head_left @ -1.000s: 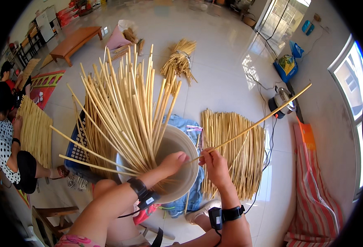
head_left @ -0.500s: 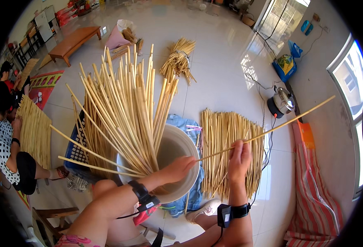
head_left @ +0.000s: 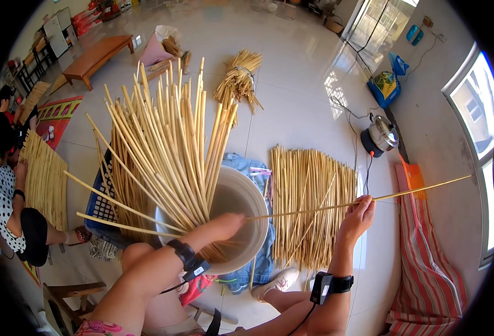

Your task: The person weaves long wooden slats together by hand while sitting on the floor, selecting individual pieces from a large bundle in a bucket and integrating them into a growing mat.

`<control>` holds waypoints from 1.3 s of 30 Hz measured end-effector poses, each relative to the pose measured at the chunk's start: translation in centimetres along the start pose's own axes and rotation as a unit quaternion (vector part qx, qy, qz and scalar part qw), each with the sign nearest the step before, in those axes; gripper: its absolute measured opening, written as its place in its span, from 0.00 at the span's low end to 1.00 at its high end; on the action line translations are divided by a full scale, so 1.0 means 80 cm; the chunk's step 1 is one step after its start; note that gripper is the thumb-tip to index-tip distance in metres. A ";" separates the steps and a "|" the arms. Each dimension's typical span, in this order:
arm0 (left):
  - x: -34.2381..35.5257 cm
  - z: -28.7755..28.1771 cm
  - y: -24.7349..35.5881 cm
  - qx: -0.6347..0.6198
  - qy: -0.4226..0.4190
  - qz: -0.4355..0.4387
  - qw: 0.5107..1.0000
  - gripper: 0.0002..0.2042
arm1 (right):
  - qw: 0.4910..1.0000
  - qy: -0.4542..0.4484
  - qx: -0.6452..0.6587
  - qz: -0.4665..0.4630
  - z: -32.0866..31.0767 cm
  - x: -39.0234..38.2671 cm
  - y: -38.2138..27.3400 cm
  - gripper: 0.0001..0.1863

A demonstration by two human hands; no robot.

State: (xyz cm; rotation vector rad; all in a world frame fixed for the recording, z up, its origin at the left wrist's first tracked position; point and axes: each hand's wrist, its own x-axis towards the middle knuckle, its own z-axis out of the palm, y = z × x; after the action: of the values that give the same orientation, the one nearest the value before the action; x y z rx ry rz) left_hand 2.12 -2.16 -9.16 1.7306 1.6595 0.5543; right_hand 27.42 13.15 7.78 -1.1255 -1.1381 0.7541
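Between my two hands stretches one long, thin straw-coloured reed stalk [head_left: 303, 211]. My left hand [head_left: 228, 225] is closed round its left end, above the mouth of a pale bucket [head_left: 260, 238]. Farther right, my right hand [head_left: 359, 215] pinches the same stalk between thumb and fingers, and its free end reaches toward the window. A thick sheaf of reed stalks [head_left: 171, 145] leans in the bucket, fanning up and left. Below the held stalk, a wide layer of cut stalks [head_left: 314, 179] lies on the floor to the right of the bucket.
A blue plastic basket [head_left: 100, 196] with more stalks stands left of the bucket. Beyond lie a tied bundle [head_left: 238, 81] and a low wooden table [head_left: 97, 61]. An electric pot [head_left: 382, 133] trails cords at the right. Two people sit at the left, one holding a reed mat [head_left: 45, 185].
My right hand has slid outward to the right along the stalk, and the stalk now lies flatter. My left hand has shifted slightly left, still gripping the end.
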 end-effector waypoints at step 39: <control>0.000 -0.041 0.071 -0.047 0.088 0.111 0.989 0.08 | 0.993 -0.098 0.060 0.003 0.022 -0.023 -0.019 0.15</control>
State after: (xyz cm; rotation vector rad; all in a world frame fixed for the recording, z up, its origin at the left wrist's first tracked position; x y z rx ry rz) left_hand 3.82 -1.40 -2.88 1.8521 1.5382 0.8980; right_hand 25.10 11.54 8.73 -0.9699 -1.2355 0.9407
